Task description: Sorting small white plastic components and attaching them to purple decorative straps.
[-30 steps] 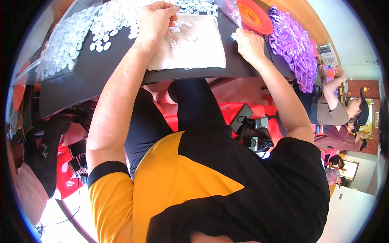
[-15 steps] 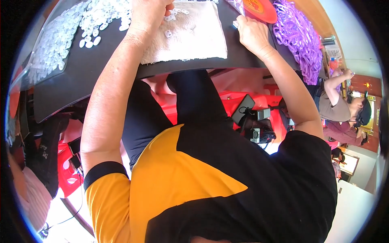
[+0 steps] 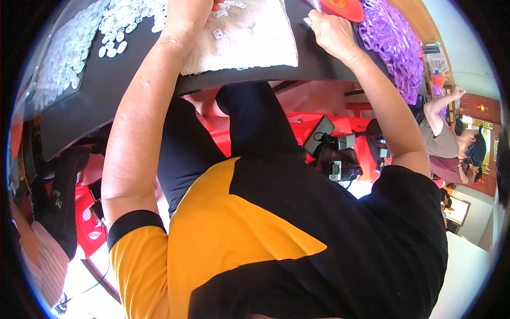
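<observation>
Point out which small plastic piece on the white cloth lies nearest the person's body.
The lone pale piece, just right of the left forearm; the other pieces on the cloth group farther from the body.

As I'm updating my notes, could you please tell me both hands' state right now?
Left hand: cannot be told; its fingers are mostly out of frame.
Right hand: closed, fingers curled; whether it holds anything cannot be told.

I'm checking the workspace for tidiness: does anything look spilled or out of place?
The tangled purple ribbon heap on the right seems to droop over the edge of the black table instead of lying fully on it. At left, some white oval pieces lie loosely scattered.
</observation>
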Action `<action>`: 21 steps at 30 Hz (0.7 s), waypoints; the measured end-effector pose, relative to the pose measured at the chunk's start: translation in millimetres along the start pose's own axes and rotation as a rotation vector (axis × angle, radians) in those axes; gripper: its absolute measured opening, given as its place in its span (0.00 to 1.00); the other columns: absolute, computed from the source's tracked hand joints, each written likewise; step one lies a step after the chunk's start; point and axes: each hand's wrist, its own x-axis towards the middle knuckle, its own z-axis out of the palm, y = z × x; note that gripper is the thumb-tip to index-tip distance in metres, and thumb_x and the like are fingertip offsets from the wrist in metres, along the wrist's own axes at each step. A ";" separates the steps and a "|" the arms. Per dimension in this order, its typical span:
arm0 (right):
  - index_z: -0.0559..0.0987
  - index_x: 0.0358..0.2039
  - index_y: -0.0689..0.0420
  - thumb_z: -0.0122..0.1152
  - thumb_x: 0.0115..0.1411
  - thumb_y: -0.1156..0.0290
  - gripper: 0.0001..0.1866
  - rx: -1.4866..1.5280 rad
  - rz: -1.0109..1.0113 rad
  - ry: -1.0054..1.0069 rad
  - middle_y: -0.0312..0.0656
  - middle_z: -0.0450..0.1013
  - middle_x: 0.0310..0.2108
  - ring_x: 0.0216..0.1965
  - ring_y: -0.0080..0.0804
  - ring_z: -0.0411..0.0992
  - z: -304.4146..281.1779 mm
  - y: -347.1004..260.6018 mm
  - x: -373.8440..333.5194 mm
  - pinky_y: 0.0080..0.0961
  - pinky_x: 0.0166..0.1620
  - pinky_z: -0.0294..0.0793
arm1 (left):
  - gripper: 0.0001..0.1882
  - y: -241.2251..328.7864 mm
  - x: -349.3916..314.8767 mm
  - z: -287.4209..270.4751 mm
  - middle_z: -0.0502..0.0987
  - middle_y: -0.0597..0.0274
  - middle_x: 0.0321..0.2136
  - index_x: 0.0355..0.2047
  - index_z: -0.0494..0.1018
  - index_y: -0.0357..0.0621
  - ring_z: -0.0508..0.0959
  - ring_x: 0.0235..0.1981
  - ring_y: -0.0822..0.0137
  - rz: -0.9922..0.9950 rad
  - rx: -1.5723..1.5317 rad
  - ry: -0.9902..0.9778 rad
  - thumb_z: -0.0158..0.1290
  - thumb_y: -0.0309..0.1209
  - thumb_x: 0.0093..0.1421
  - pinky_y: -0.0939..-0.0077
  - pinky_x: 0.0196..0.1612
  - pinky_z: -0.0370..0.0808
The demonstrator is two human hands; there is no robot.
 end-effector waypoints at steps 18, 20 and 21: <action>0.75 0.26 0.60 0.52 0.61 0.61 0.15 0.068 0.156 -0.136 0.56 0.73 0.22 0.29 0.56 0.74 -36.1 -27.9 6.2 0.50 0.31 0.69 | 0.06 -3.3 2.0 -1.6 0.70 0.63 0.16 0.25 0.75 0.35 0.65 0.13 0.74 0.023 -0.025 -0.007 0.53 0.23 0.58 0.80 0.14 0.61; 0.76 0.27 0.59 0.52 0.62 0.61 0.15 0.050 0.145 -0.135 0.56 0.73 0.24 0.30 0.57 0.74 -28.5 -25.7 6.8 0.51 0.32 0.69 | 0.05 -5.0 4.1 -3.3 0.70 0.63 0.16 0.25 0.74 0.34 0.65 0.13 0.74 0.032 0.007 -0.003 0.53 0.23 0.57 0.80 0.14 0.61; 0.76 0.27 0.59 0.51 0.62 0.61 0.15 0.035 0.135 -0.138 0.57 0.73 0.25 0.31 0.58 0.74 -26.9 -26.6 7.9 0.51 0.32 0.69 | 0.05 -5.5 4.1 -3.9 0.70 0.63 0.16 0.25 0.74 0.34 0.65 0.13 0.74 0.038 0.005 -0.001 0.53 0.23 0.57 0.80 0.14 0.61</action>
